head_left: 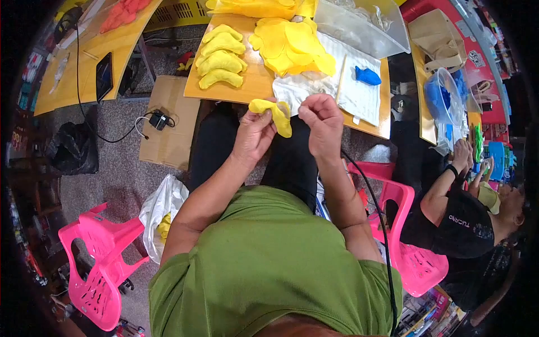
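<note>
Over my lap, just off the table's near edge, my left hand (pixel 254 135) pinches a curved yellow felt banana piece (pixel 284 124) between thumb and fingers. The piece bends over my fingertips, and one end hangs down to the right. My right hand (pixel 323 121) is raised beside it, a short gap away, with thumb and fingertips pressed together. Whatever those fingers hold, if anything, is too small to make out. Beyond my hands, plump yellow felt bananas (pixel 220 60) lie in a row on the table, next to a pile of flat yellow felt pieces (pixel 292 45).
On the wooden table (pixel 193 84) are a white cloth (pixel 359 104), a thin wooden stick (pixel 341 78), a blue fish-shaped piece (pixel 368 76) and a clear bin (pixel 359 31). Pink chairs (pixel 104 241) stand either side. A person in black (pixel 457 216) works at the right.
</note>
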Motion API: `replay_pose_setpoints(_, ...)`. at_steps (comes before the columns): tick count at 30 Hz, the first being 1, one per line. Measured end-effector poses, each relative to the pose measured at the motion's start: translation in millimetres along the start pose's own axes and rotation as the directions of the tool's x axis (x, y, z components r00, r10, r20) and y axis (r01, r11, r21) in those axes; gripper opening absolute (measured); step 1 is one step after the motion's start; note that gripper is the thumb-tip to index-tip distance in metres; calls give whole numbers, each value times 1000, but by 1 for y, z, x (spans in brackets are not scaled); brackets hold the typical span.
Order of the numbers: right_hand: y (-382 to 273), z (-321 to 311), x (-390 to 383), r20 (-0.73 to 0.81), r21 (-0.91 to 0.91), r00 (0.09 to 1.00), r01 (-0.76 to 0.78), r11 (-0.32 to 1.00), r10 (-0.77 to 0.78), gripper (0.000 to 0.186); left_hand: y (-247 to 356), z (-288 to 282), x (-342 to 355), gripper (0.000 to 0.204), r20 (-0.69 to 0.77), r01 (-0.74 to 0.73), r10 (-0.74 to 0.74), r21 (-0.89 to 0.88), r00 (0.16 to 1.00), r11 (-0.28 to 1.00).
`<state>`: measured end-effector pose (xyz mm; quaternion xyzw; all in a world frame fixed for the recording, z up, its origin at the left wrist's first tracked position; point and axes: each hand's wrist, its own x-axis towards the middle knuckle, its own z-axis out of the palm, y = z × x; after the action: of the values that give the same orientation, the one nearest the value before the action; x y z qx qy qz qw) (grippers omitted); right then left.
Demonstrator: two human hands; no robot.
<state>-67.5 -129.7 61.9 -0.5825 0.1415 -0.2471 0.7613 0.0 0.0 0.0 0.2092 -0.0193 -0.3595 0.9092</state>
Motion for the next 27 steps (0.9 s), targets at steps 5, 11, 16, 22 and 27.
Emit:
replay_pose_setpoints(5,-2,-3,2,168,-434,965,257,864,-202,18,7,-2,0,24,-3,10,-10,-79,1000,997)
replay_pose_setpoints(11,9,9,-3,329,-693,885,464,552,-330,21,2,3,-1,27,-4,13,-13,-79,1000,997)
replay_pose_setpoints(16,18,3,-1,345,-712,910,414,567,-231,17,4,14,-3,30,-30,70,-72,-54,997,996)
replay_pose_setpoints(22,31,10,-11,131,-546,955,294,785,-266,14,1,-3,6,27,-88,38,-37,4,995,999)
replay_pose_setpoints(27,30,15,-23,88,-476,995,77,876,-39,15,3,8,5,28,-96,-7,16,92,995,996)
